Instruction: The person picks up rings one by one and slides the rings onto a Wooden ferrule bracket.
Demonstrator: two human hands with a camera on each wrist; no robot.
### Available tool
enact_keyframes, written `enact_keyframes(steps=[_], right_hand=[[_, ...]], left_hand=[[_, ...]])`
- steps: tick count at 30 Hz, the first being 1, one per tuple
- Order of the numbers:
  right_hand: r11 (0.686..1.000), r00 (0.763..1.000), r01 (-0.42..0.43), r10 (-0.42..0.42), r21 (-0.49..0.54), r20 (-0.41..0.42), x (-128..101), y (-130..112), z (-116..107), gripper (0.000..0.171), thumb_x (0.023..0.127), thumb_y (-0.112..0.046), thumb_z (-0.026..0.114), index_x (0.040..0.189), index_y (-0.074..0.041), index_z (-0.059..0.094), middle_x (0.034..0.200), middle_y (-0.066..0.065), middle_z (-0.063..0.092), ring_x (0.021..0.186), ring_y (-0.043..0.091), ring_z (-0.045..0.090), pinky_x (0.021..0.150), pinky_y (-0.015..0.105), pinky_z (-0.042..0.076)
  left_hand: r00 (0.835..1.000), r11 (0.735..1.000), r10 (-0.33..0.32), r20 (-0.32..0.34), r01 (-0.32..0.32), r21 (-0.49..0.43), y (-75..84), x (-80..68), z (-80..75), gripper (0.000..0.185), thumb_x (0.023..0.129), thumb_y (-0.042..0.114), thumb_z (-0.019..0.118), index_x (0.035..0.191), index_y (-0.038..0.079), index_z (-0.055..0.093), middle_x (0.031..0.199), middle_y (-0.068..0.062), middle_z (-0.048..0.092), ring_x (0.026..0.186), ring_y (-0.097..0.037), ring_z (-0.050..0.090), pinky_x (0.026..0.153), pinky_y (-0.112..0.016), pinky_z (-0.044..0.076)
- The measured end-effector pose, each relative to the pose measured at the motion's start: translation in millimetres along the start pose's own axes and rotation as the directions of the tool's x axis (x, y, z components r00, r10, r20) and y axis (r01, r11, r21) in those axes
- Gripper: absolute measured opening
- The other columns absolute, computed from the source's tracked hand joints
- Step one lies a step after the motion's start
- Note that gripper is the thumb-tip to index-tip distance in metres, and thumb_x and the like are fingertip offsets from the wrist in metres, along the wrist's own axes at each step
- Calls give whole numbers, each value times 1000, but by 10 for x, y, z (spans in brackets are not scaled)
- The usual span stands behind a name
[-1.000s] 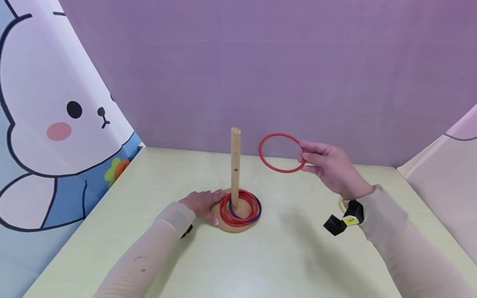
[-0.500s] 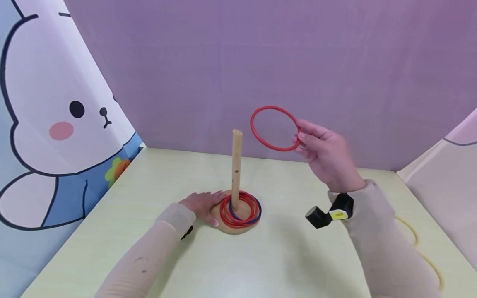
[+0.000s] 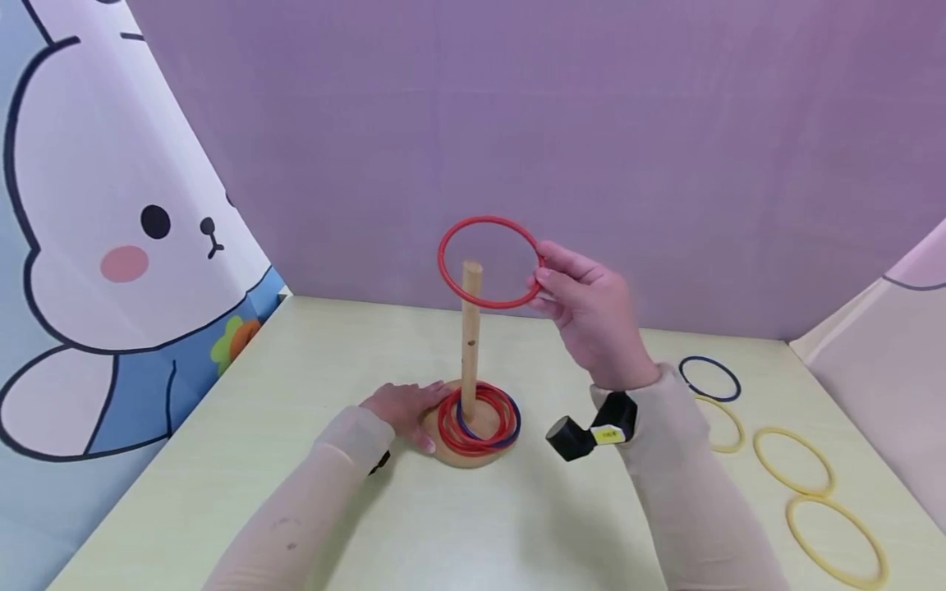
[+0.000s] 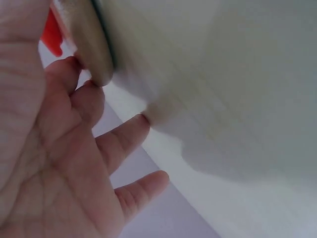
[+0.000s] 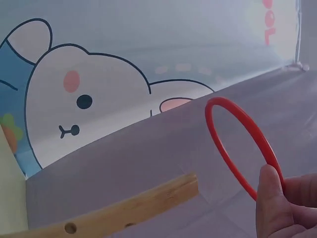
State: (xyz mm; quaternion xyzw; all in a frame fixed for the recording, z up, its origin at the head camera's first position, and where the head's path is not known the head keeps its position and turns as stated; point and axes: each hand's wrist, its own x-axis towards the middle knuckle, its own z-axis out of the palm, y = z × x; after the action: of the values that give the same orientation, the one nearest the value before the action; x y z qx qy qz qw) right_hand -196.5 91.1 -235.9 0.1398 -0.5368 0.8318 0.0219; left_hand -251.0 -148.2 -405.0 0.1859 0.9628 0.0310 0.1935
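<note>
1. Red ring (image 3: 484, 219), slim and smooth, is pinched at its edge between the thumb and fingers of the right hand (image 3: 594, 308). The ring is held off the table, slightly tilted.

2. Wooden peg (image 3: 470, 345) stands upright under that ring. In the head view, its top shows through the opening and the ring's near edge crosses in front. The right wrist view shows the ring apart from the peg's end, so it is not around the peg.

3. Left hand (image 3: 399, 408) rests at the left side of the round wooden base (image 3: 461, 460), grasping nothing, fingers spread. In the left wrist view, two fingertips touch the base's edge.

4. Overlapping red rings (image 3: 442, 423) lie on the base around the peg, with a dark blue ring (image 3: 519, 419) among them; the overlap hides their exact number.

5. Pale table (image 3: 355, 353) supports everything. To the right lie another dark blue ring (image 3: 709, 358) and three yellow rings (image 3: 884, 566). The nearest two yellow ones touch; the right sleeve (image 3: 687, 484) partly hides the third.

6. Mauve backdrop (image 3: 458, 123) rises behind, with a cartoon panel (image 3: 66, 205) at the left.
</note>
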Motion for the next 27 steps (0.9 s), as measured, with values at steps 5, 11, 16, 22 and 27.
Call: enact_keyframes(steps=[5,11,16,22,27], right_hand=[[999,997,-34,36,41,-63,5,149,0,27,97,2,54,105,-13,74,83,1,67,74,11,66,73,21,57],[994,993,-81,88,79,-80,5,369,-47,29,97,5,51,102,-13,73,81,2,66,72,10,66,70,20,57],[994,993,-88,92,58,-70,0,498,-91,29,97,5,50,121,-1,65,81,1,65,73,9,65,70,20,56],[992,987,-127,127,9,-98,-33,660,-131,38,98,5,50,136,9,49,84,0,63,75,8,64,71,20,56],[984,980,-173,168,-37,-112,-58,824,-149,40,98,6,50,137,10,47,87,1,59,75,8,63,71,21,57]], left_hand=[[1000,1000,-7,-9,7,-24,0,-16,-2,92,76,44,81,153,26,33,155,-2,37,138,-33,39,104,-55,40],[1000,998,-21,-6,21,-62,8,-14,19,94,74,42,82,152,27,33,152,-6,42,137,-34,40,104,-57,40],[1000,997,-29,-6,28,-67,30,-4,16,94,73,42,84,152,28,35,151,-6,44,136,-33,41,103,-57,41],[1000,997,-19,-4,19,-70,37,7,9,94,72,41,84,152,28,35,152,-6,42,137,-34,40,103,-58,41],[1000,998,-15,-6,14,-61,10,19,13,94,73,41,84,152,27,35,153,-4,40,138,-35,38,103,-57,41]])
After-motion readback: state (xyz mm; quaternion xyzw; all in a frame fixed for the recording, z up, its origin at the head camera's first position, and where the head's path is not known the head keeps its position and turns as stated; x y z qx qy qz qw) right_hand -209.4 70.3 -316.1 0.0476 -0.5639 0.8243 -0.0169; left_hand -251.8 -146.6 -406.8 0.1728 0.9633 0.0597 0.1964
